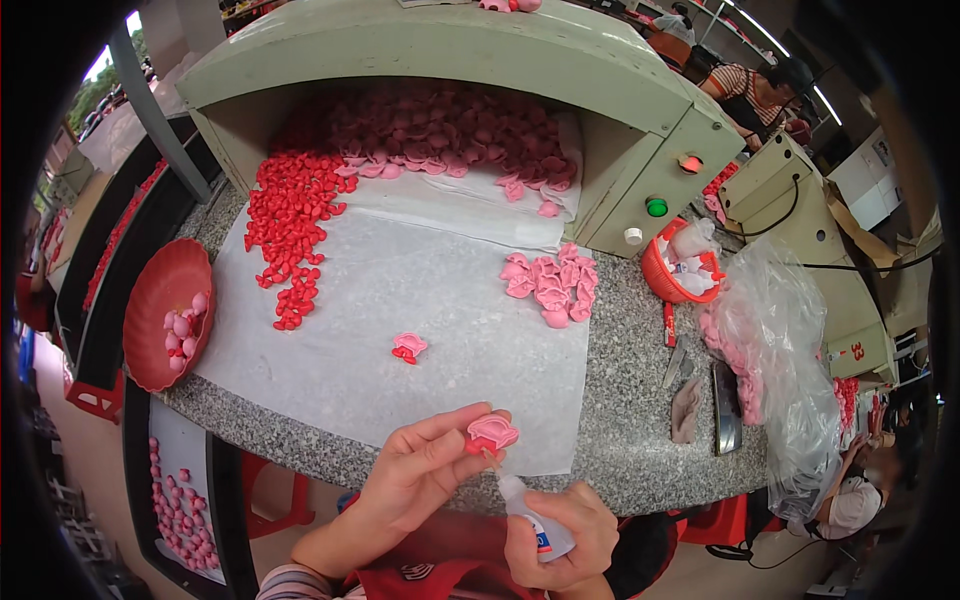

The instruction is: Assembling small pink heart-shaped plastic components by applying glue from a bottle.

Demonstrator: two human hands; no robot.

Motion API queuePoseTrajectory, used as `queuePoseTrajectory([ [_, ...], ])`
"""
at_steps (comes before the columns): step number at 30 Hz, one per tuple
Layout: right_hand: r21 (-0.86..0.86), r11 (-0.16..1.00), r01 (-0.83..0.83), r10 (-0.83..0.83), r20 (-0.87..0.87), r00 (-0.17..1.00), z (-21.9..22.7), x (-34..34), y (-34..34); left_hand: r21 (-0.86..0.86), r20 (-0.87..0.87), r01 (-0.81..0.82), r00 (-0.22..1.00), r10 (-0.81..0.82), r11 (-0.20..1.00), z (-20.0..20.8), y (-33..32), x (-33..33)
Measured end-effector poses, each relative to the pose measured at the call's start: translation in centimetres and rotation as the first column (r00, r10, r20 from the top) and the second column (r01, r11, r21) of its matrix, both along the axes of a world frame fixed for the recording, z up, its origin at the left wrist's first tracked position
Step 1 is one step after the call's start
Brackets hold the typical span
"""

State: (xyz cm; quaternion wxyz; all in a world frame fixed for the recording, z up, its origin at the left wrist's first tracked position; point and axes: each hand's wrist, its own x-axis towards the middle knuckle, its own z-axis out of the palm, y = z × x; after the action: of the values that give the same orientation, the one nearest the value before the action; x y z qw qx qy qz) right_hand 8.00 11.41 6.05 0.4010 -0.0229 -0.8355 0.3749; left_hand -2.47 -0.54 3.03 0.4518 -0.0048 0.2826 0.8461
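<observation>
Between the fingertips of my left hand is a small pink and red plastic piece, hollow side showing. My right hand grips a white glue bottle, its thin nozzle pointing up at the red lower part of that piece. Whether the tip touches it, I cannot tell. Beyond my hands, another pink and red piece lies on the white sheet. Loose red parts are heaped on the sheet's left, and a small pile of pink shell-like parts lies on its right.
A green metal hood spans the back, sheltering many pink parts. At left stands a red bowl with pink balls. Rightward are an orange basket, a phone and a clear plastic bag. A co-worker sits far right.
</observation>
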Motion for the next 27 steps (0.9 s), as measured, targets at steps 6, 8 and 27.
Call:
queuePoseTrajectory([
  [6, 0.013, 1.000, -0.008, 0.008, 0.008, 1.000, -0.05, 0.01, 0.05, -0.007, 0.001, 0.000, 1.000, 0.000, 1.000, 0.05, 0.04, 0.05],
  [8, 0.007, 1.000, -0.010, 0.010, 0.003, 1.000, -0.08, -0.05, 0.03, -0.009, -0.002, 0.002, 1.000, -0.002, 1.000, 0.10, 0.03, 0.08],
  [27, 0.035, 0.999, -0.014, 0.015, -0.010, 1.000, -0.19, 0.03, 0.18, -0.023, 0.000, 0.009, 1.000, -0.009, 1.000, 0.17, 0.03, 0.21],
])
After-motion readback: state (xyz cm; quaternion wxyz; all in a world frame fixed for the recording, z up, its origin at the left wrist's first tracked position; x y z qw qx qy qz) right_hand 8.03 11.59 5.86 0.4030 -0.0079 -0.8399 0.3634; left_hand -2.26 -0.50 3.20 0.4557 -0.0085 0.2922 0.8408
